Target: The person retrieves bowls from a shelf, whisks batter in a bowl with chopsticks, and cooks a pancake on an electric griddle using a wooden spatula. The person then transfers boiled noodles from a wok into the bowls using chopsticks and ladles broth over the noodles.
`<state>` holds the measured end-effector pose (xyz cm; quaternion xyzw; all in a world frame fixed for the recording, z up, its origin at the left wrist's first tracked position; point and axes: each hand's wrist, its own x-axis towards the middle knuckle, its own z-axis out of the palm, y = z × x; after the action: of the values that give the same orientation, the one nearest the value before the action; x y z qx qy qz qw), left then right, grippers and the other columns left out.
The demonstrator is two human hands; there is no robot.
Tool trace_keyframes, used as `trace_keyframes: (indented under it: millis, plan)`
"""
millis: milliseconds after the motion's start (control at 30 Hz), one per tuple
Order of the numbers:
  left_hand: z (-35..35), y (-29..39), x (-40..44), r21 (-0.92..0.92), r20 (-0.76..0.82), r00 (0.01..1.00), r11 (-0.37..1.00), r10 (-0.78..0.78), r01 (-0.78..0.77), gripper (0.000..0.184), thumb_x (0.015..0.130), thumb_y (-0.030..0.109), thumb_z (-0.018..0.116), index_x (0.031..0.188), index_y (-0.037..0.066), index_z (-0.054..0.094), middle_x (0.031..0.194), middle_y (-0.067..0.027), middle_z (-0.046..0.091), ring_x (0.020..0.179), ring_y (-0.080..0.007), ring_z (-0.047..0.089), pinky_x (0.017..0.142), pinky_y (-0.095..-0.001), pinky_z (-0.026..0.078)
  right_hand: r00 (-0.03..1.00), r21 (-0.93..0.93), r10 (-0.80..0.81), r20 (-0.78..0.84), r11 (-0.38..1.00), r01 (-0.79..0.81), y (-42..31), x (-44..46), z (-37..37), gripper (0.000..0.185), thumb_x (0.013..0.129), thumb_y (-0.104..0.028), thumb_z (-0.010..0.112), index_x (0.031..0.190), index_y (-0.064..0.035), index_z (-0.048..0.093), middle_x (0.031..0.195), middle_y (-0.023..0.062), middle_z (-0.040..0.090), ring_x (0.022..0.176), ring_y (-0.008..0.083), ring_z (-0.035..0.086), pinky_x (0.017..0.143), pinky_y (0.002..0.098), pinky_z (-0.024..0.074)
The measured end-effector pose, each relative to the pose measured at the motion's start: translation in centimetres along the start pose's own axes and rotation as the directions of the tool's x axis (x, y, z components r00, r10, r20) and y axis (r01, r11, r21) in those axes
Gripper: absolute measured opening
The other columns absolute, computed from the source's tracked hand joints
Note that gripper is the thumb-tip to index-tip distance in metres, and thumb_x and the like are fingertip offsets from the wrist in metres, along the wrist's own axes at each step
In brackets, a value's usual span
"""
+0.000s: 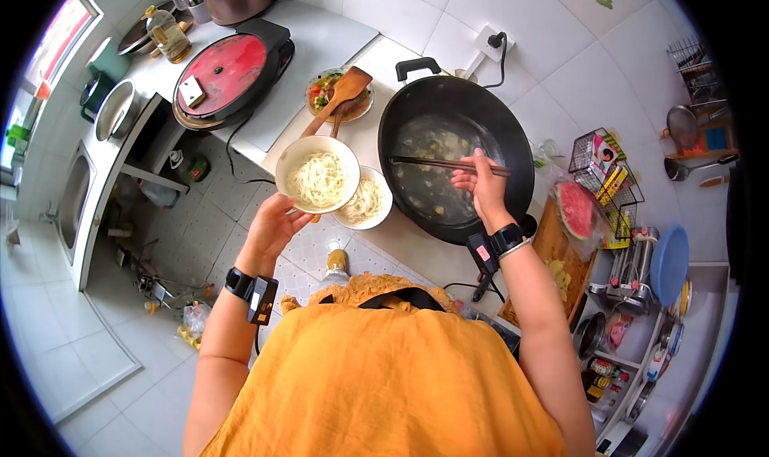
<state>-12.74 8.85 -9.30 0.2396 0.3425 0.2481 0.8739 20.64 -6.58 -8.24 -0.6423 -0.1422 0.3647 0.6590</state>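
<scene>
View: head camera, looking down.
Left grip: the left hand (280, 217), left of centre, grasped the near bowl (319, 144) low on its rim side, fingers partly hidden beneath.
Right grip: the right hand (485, 183), right of centre, grasped dark chopsticks (432, 163) over the black pan (513, 136); no food showed at the tips, and I could not tell whether they touched the liquid (432, 193).
Noodles: pale strands (320, 181) lay in the raised bowl, mid-frame; more filled a second bowl (385, 191) just beside it, apparently at the edge of the desk (408, 249).
Upper middle: a wooden spatula (352, 84) lay across a plate of chopped vegetables (368, 108).
Step, judged: portioning noodles, seemingly near its end.
Next move, judged: called for a level bowl and a chopstick check for leftover strands.
</scene>
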Motion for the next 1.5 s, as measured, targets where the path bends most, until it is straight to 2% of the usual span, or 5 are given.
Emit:
trace_keyframes:
  millis: [367,567,733,1233,1500]
  plan:
    - [-1.4,-2.8,4.6,0.034,0.057,0.991,0.992,-0.123,0.122,0.028,0.082,0.011,0.047,0.105,-0.005,0.045,0.103,-0.0173,0.053,0.087,-0.0261,0.059,0.075,-0.0321,0.052,0.944,0.386,0.328,-0.031,0.875,-0.292,0.5,-0.1,-2.3,0.038,0.088,-0.034,0.05,0.085,0.0033,0.057,0.069,0.0134,0.06,0.058,0.0164,0.06,0.051,0.0217,0.05]
    - [-1.0,-2.5,3.8,0.05,0.035,0.991,0.991,-0.128,0.126,0.028,0.082,0.013,0.048,0.105,-0.004,0.046,0.102,-0.0169,0.054,0.088,-0.0269,0.058,0.077,-0.0329,0.051,0.977,-0.253,-0.064,0.202,0.96,0.115,-2.0,-4.0,-2.1,0.038,0.089,-0.033,0.049,0.091,0.0034,0.058,0.079,0.0092,0.061,0.066,0.012,0.058,0.058,0.021,0.0477]
    - [-1.4,-2.1,3.8,0.068,0.053,0.991,0.99,-0.124,0.12,0.02,0.083,0.011,0.048,0.098,-0.001,0.051,0.101,-0.0138,0.056,0.085,-0.0227,0.059,0.076,-0.0307,0.051,0.969,-0.321,-0.131,0.211,0.927,0.195,-0.6,-3.5,-1.1,0.034,0.091,-0.029,0.048,0.09,0.0038,0.058,0.077,0.0077,0.059,0.066,0.0108,0.057,0.06,0.021,0.0471]
    - [-1.5,-3.2,4.6,0.071,0.093,0.982,0.985,-0.162,0.156,0.02,0.081,0.011,0.05,0.097,0.0,0.051,0.101,-0.0121,0.055,0.09,-0.0221,0.056,0.082,-0.0324,0.048,0.993,0.227,0.119,0.012,0.967,-0.119,0.6,-2.0,-1.4,0.044,0.087,-0.038,0.05,0.087,0.0052,0.057,0.071,0.0162,0.062,0.058,0.0175,0.062,0.052,0.0236,0.0522]
    - [-2.0,-3.8,5.2,0.017,0.104,0.985,0.991,-0.135,0.134,0.03,0.081,0.01,0.049,0.107,-0.006,0.046,0.106,-0.0188,0.053,0.094,-0.0288,0.057,0.084,-0.036,0.049,0.974,0.223,0.008,0.227,0.973,-0.06,-3.9,-5.1,4.3,0.041,0.088,-0.036,0.05,0.088,0.0045,0.057,0.073,0.0149,0.062,0.061,0.0162,0.062,0.054,0.0221,0.0515]
